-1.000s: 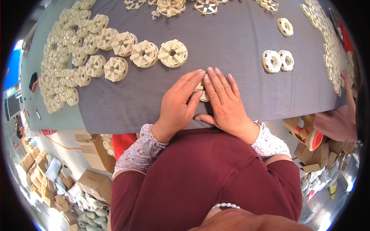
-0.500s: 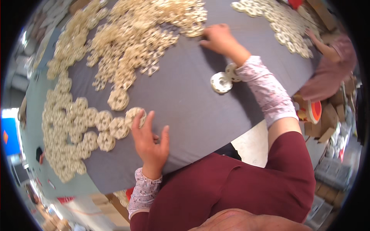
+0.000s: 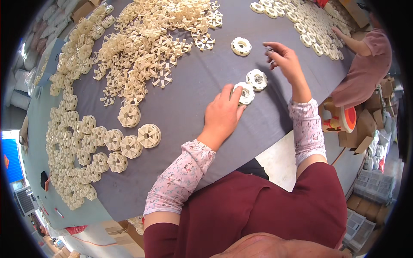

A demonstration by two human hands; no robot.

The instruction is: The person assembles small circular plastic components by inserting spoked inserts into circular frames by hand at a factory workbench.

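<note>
the left hand (image 3: 221,114) is curling fingers and thumb round the left side of a cream plastic ring (image 3: 248,99), which is lying on the grey worktop (image 3: 189,112) with a metal spring (image 3: 245,92) showing in its centre. a second ring (image 3: 252,86) is sitting just beside it. the right hand (image 3: 275,57) is hovering nearby, half curled; whether it is pinching something small, i cannot tell. spoked discs (image 3: 149,136) are lying to the left.

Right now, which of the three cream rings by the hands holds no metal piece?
The farthest ring, standing apart: its hole shows grey cloth. The ring under the left hand and its neighbour each hold a silvery piece.
</note>
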